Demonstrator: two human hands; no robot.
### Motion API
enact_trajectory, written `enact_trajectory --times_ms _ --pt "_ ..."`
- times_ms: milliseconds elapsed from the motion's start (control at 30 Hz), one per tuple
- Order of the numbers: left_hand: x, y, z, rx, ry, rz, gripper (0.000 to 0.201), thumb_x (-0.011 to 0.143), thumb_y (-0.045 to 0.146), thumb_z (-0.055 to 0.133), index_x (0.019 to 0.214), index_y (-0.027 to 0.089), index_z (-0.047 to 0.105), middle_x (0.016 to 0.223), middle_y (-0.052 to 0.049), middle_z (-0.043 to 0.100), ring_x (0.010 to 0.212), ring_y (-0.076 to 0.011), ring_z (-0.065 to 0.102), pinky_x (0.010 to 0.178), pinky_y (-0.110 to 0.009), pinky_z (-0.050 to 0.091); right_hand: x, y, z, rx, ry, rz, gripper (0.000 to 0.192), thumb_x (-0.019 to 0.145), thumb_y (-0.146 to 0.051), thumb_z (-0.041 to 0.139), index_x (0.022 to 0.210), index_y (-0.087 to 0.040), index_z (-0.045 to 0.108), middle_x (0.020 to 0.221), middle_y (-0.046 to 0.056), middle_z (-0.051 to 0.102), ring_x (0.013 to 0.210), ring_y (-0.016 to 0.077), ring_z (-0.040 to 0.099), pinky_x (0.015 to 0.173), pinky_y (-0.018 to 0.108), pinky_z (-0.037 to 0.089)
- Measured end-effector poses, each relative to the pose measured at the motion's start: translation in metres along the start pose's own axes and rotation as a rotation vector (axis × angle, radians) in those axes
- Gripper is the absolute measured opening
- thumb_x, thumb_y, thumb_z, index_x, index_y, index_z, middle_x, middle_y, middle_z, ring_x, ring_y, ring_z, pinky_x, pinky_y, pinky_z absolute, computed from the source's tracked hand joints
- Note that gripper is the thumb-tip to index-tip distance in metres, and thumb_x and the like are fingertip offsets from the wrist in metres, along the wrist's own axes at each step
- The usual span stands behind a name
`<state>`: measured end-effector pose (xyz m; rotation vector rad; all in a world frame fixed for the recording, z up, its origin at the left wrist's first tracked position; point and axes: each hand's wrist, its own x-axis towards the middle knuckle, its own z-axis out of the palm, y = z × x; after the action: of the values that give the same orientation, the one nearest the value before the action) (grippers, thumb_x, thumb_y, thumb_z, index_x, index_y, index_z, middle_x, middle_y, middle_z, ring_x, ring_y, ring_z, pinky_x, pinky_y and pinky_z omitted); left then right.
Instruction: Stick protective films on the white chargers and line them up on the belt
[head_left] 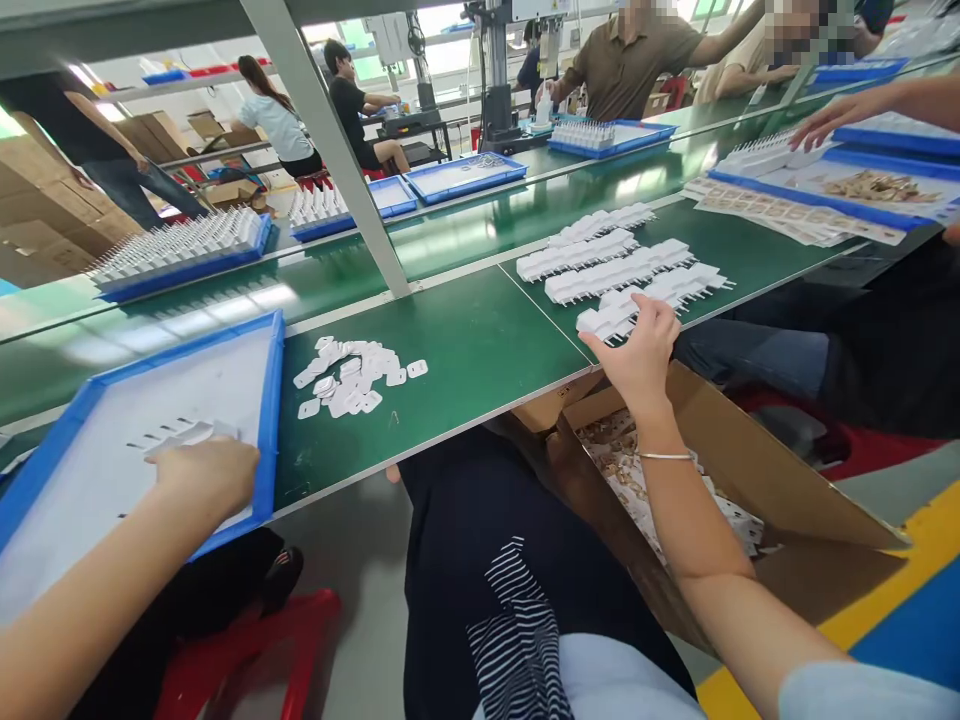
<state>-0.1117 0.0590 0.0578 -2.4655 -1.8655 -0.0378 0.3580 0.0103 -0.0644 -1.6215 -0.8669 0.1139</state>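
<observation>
My left hand (210, 478) is closed around a short row of white plastic parts with thin metal pins (184, 436), low over the white bed of a blue-rimmed tray (274, 420). The pins point away from me. Across the bench, my right hand (646, 350) grips the near end of a row of similar white parts (611, 318), thumb on one side and fingers on the other. More rows of white pinned parts (592, 280) lie just behind it. A loose pile of small flat white pieces (352, 375) is spread on the green bench between my hands.
A cardboard box (787, 480) with scraps stands below the bench edge. A slanted metal post (330, 140) rises behind the pile. Trays of pinned parts (187, 245) line the far side. At right, a co-worker's hand (840, 115) reaches over another blue tray (817, 190).
</observation>
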Motion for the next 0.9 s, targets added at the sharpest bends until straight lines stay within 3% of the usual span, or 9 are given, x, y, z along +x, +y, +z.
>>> enact_trajectory --times_ms 133,233,300,367,533,633,700,767,900 --pt "0.000 0.023 -0.012 0.435 0.009 0.059 0.035 0.090 0.013 0.033 0.062 0.016 0.054 0.080 -0.016 0.068 0.082 -0.0338 0.069 0.086 -0.057 0.054 0.009 0.013 0.008 -0.220 0.036 -0.023 0.054 0.072 -0.038 0.087 0.110 -0.022 0.053 0.123 0.019 0.054 0.130 0.0436 0.041 0.102 0.055 0.040" --pt "-0.017 0.060 -0.013 0.413 0.126 0.095 0.042 0.099 0.023 0.032 0.094 0.011 0.072 0.115 -0.017 0.074 0.096 -0.0343 0.072 0.089 -0.047 0.055 0.001 0.013 0.019 -0.292 0.054 -0.004 0.050 0.079 -0.034 0.080 0.116 -0.016 0.051 0.130 0.025 0.053 0.131 0.0449 0.037 0.110 0.063 0.026" --pt "-0.031 0.081 -0.005 0.239 0.211 0.079 0.043 0.103 0.034 0.037 0.114 0.012 0.072 0.130 -0.012 0.072 0.106 -0.0338 0.072 0.089 -0.043 0.057 -0.002 0.012 0.024 -0.324 0.070 0.019 0.055 0.077 -0.031 0.079 0.121 -0.014 0.050 0.135 0.027 0.051 0.134 0.0459 0.033 0.112 0.066 0.022" --pt "-0.043 0.095 0.011 0.058 0.252 0.058 0.041 0.102 0.037 0.043 0.120 0.015 0.073 0.132 -0.010 0.072 0.110 -0.0321 0.073 0.089 -0.041 0.058 -0.001 0.009 0.027 -0.335 0.065 0.036 0.057 0.077 -0.028 0.078 0.124 -0.013 0.049 0.138 0.027 0.049 0.134 0.0445 0.035 0.114 0.065 0.022" --pt "-0.052 0.121 0.058 -0.558 0.135 -0.011 0.037 0.094 0.040 0.058 0.118 0.018 0.076 0.131 -0.011 0.072 0.119 -0.0327 0.070 0.104 -0.047 0.055 -0.017 -0.001 0.031 -0.264 -0.052 0.035 0.058 0.073 -0.028 0.082 0.121 -0.011 0.054 0.131 0.027 0.054 0.125 0.0381 0.051 0.112 0.054 0.038" --pt "-0.054 0.152 0.083 -1.175 -0.024 -0.091 0.046 0.086 0.047 0.070 0.122 0.018 0.074 0.135 -0.012 0.070 0.125 -0.0312 0.068 0.111 -0.046 0.052 -0.061 -0.019 0.037 -0.134 -0.189 0.014 0.062 0.071 -0.037 0.084 0.122 -0.015 0.054 0.121 0.017 0.061 0.107 0.0298 0.064 0.096 0.046 0.054" --pt "-0.057 0.177 0.092 -1.559 -0.100 -0.171 0.057 0.082 0.049 0.076 0.129 0.018 0.070 0.143 -0.013 0.065 0.129 -0.0299 0.066 0.112 -0.042 0.052 -0.102 -0.037 0.041 0.107 -0.287 -0.027 0.065 0.075 -0.039 0.081 0.128 -0.019 0.050 0.124 0.014 0.060 0.107 0.0267 0.065 0.093 0.043 0.057" --pt "-0.063 0.198 0.095 -1.803 -0.062 -0.236 0.059 0.080 0.049 0.080 0.130 0.018 0.070 0.143 -0.013 0.066 0.129 -0.0286 0.066 0.110 -0.037 0.053 -0.143 -0.057 0.043 0.363 -0.357 -0.077 0.069 0.076 -0.035 0.082 0.135 -0.021 0.047 0.130 0.014 0.056 0.114 0.0272 0.064 0.096 0.044 0.057" --pt "-0.074 0.215 0.091 -2.006 0.057 -0.315 0.052 0.079 0.046 0.083 0.122 0.018 0.074 0.118 -0.010 0.078 0.110 -0.0248 0.074 0.097 -0.032 0.058 -0.199 -0.086 0.041 0.405 -0.291 -0.233 0.070 0.076 -0.018 0.079 0.140 -0.024 0.049 0.133 0.014 0.049 0.124 0.0287 0.056 0.101 0.046 0.054"
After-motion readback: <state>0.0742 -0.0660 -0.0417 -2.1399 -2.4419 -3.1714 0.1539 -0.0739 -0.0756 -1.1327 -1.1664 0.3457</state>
